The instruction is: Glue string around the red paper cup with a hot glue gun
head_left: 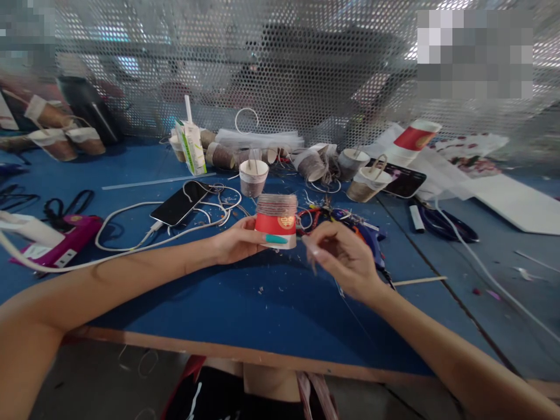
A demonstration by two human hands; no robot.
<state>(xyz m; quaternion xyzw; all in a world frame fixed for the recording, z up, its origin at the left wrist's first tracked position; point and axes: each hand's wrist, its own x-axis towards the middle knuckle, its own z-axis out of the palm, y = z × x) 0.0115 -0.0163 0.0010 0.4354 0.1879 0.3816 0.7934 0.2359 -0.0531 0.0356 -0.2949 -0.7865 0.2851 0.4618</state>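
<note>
The paper cup [276,221] gripped between the fingers [245,236] of the left hand [236,240] had a smooth red lower band and an upper section wound in rough, matt brown twine. A glossy teal nail lay against the red band. The right hand [343,259] pinched a thin thread, too fine to identify. Beneath both hands, the table [210,297] showed a matt blue surface with a bare wooden edge. Beyond the fingertips lay a glossy black phone [180,202] and a smooth white plastic cable [131,224]. The rear screen [280,70] was perforated metal.
</note>
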